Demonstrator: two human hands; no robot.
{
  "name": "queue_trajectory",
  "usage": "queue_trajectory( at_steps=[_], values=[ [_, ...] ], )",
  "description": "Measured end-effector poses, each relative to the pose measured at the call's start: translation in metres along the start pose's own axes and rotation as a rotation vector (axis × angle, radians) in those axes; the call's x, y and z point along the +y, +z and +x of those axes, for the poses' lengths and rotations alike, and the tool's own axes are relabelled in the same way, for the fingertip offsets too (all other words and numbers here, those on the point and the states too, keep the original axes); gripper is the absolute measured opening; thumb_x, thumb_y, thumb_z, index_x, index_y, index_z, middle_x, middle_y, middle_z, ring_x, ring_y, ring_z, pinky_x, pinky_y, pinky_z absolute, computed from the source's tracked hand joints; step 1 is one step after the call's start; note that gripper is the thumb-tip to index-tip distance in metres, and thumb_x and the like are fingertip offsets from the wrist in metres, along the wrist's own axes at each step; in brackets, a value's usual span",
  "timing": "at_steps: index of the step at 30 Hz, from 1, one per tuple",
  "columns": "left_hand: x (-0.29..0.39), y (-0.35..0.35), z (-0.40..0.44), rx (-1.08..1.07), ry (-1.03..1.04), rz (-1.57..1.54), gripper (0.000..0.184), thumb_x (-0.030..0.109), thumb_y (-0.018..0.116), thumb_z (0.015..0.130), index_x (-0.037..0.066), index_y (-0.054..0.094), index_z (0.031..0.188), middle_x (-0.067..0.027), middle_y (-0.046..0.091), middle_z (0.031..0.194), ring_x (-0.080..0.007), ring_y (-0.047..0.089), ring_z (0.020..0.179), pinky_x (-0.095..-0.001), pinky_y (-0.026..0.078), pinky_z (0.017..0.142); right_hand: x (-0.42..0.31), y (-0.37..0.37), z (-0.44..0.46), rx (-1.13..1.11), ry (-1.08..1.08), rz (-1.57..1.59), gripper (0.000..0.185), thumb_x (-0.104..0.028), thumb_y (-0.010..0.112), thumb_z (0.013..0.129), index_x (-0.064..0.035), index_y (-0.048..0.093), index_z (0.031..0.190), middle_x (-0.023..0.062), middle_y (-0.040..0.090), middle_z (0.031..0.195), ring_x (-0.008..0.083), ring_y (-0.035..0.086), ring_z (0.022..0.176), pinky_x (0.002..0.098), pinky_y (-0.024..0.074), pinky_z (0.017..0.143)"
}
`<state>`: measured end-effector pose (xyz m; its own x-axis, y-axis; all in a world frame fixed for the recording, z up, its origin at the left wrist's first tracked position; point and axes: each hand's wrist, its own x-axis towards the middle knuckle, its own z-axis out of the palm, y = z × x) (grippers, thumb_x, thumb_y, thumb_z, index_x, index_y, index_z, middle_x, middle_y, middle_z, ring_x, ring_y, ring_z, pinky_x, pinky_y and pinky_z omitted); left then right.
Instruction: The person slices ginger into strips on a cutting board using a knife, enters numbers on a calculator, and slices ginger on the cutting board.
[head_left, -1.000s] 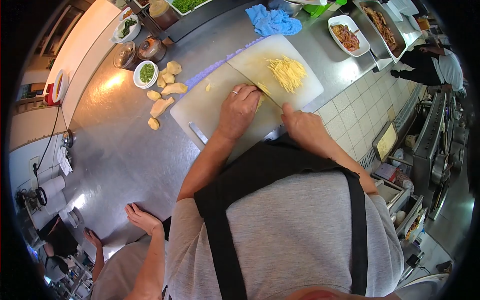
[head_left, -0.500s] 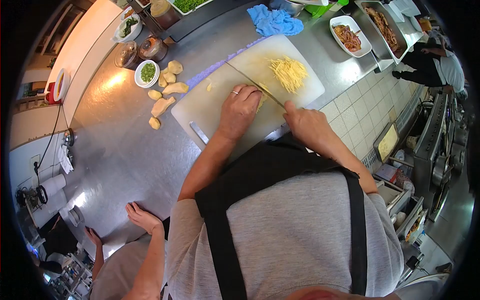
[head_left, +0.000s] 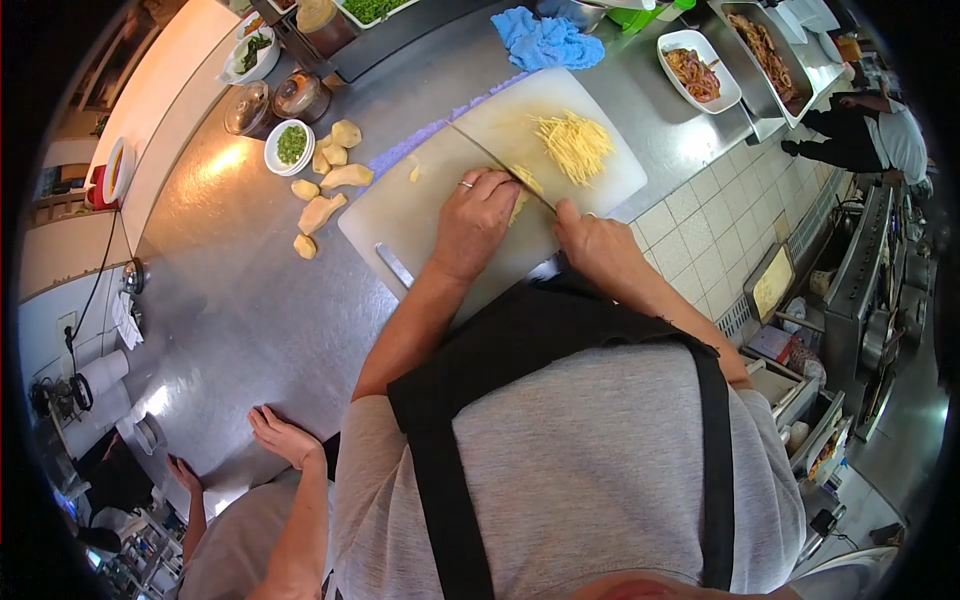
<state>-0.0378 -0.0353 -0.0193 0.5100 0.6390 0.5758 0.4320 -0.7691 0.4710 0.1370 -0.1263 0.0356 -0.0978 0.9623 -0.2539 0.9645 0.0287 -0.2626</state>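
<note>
My right hand (head_left: pixel 602 248) is closed round the handle of a knife (head_left: pixel 490 157), whose long blade lies slantwise over the white cutting board (head_left: pixel 385 215). Just left of the blade, my left hand (head_left: pixel 475 222) has its fingers curled down onto sliced ginger (head_left: pixel 519 205), partly hidden under them. Some cut strips (head_left: pixel 527 178) lie on the blade's right side. Farther right on the board is a pile of thin yellow ginger shreds (head_left: pixel 573 147). Several peeled ginger pieces (head_left: pixel 347 176) lie on the steel counter left of the board.
A purple cloth (head_left: pixel 415 142) shows under the board's far edge. Beyond are a blue cloth (head_left: pixel 548 40) and a white dish of cooked strips (head_left: pixel 697 72). A bowl of chopped greens (head_left: pixel 290 145) stands left. Another person's hand (head_left: pixel 285 437) rests on the counter at lower left.
My right hand and the knife have shifted slightly left, toward my left hand. More cut strips show beside the blade. My left hand stays in nearly the same place.
</note>
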Motion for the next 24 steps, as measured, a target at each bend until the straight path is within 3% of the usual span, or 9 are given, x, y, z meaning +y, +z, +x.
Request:
queue_trajectory(
  at_steps=[7, 10, 16, 19, 24],
  values=[
    [-0.001, 0.002, -0.003, 0.017, -0.005, 0.019, 0.01, 0.003, 0.069, 0.075, 0.005, 0.067, 0.085, -0.0055, 0.065, 0.092, -0.0242, 0.062, 0.09, -0.0338, 0.052, 0.077, -0.006, -0.019, -0.014, -0.077, 0.017, -0.018, 0.02, -0.024, 0.05, 0.097, -0.006, 0.042, 0.101, 0.0195, 0.065, 0.07, 0.0397, 0.065, 0.063, 0.0519, 0.05, 0.055],
    [0.0, 0.002, -0.002, 0.02, -0.008, 0.0, 0.009, 0.004, 0.07, 0.076, 0.004, 0.068, 0.085, -0.0055, 0.065, 0.091, -0.0241, 0.063, 0.089, -0.0336, 0.052, 0.077, -0.001, 0.002, 0.004, 0.037, -0.012, 0.026, 0.02, -0.024, 0.05, 0.097, -0.006, 0.042, 0.1, 0.0188, 0.065, 0.068, 0.04, 0.065, 0.062, 0.0526, 0.0498, 0.055],
    [0.0, 0.001, -0.002, 0.025, -0.011, 0.008, 0.009, 0.003, 0.069, 0.076, 0.004, 0.067, 0.085, -0.0056, 0.065, 0.091, -0.0242, 0.062, 0.09, -0.0335, 0.052, 0.078, -0.005, -0.021, -0.016, -0.065, -0.01, -0.013, 0.02, -0.022, 0.05, 0.097, -0.0051, 0.042, 0.1, 0.0182, 0.065, 0.066, 0.0407, 0.065, 0.062, 0.0527, 0.0496, 0.054],
    [0.002, 0.001, 0.0, 0.033, 0.002, 0.0, 0.009, 0.003, 0.069, 0.075, 0.004, 0.066, 0.084, -0.0056, 0.064, 0.091, -0.0243, 0.062, 0.09, -0.0334, 0.053, 0.077, -0.001, 0.002, 0.0, 0.063, -0.049, 0.025, 0.02, -0.023, 0.049, 0.097, -0.0049, 0.042, 0.1, 0.0183, 0.065, 0.067, 0.0408, 0.065, 0.063, 0.0521, 0.0499, 0.054],
    [-0.001, 0.0, -0.002, 0.024, 0.014, 0.022, 0.009, 0.002, 0.069, 0.075, 0.004, 0.065, 0.084, -0.0058, 0.063, 0.089, -0.0243, 0.062, 0.089, -0.0336, 0.053, 0.076, -0.003, -0.017, -0.01, -0.027, -0.035, -0.019, 0.02, -0.023, 0.049, 0.098, -0.005, 0.042, 0.101, 0.0182, 0.065, 0.067, 0.0407, 0.065, 0.064, 0.0512, 0.0505, 0.055]
  ],
)
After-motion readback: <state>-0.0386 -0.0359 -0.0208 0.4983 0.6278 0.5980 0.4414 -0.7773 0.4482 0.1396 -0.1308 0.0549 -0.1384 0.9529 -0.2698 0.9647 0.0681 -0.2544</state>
